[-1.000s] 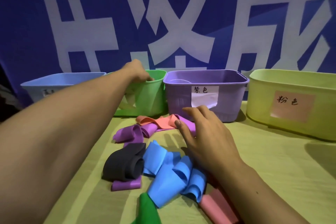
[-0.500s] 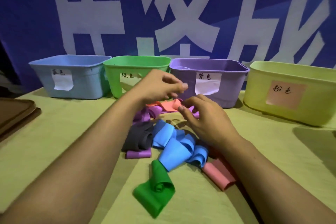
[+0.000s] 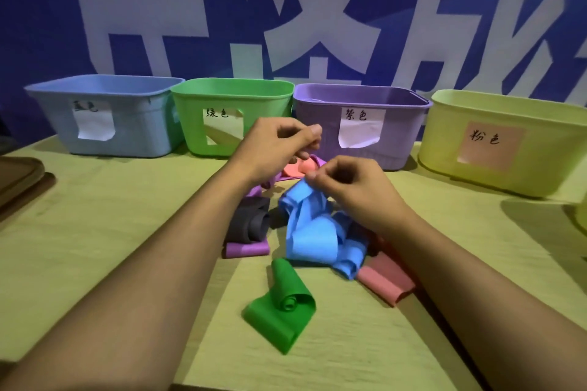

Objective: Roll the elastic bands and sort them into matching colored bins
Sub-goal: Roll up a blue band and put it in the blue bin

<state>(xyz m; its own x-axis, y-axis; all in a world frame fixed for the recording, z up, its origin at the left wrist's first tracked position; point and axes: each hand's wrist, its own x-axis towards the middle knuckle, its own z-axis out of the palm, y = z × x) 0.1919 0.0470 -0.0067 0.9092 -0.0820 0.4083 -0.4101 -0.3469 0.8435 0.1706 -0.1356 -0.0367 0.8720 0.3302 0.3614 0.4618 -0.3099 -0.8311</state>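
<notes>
The right hand (image 3: 352, 187) is held above the middle of the pile, with its fingers curled, and the upper end of the blue band (image 3: 309, 225) is pinched between its thumb and fingertips. The band is lifted at this end, while its lower loops lie on the surface (image 3: 111, 232) among the other bands. The left hand (image 3: 279, 146) is raised just beside the right one, a little higher and nearer to the bins; its fingers are curled with the thumb laid against the fingertips, and it seems that nothing is held in it, although the view here is somewhat blurred.

Under and around the hands the loose bands are found. A dark grey band (image 3: 249, 224), partly rolled, lies to the left of the blue one, and a purple band (image 3: 247, 249) lies flat just in front of it. A coral band (image 3: 300, 168) is seen behind the hands, touching another purple piece. A pink band (image 3: 386, 282) lies beside the right forearm, and a green band (image 3: 281, 305), curled at one end, is placed nearest to the camera.

At the back of the surface four bins are set in a row, each with a paper label: the blue bin (image 3: 104, 117), the green bin (image 3: 232, 117), the purple bin (image 3: 359, 124) and the yellow-green bin (image 3: 505, 143). A brown tray (image 3: 19, 178) is partly seen at the left edge.
</notes>
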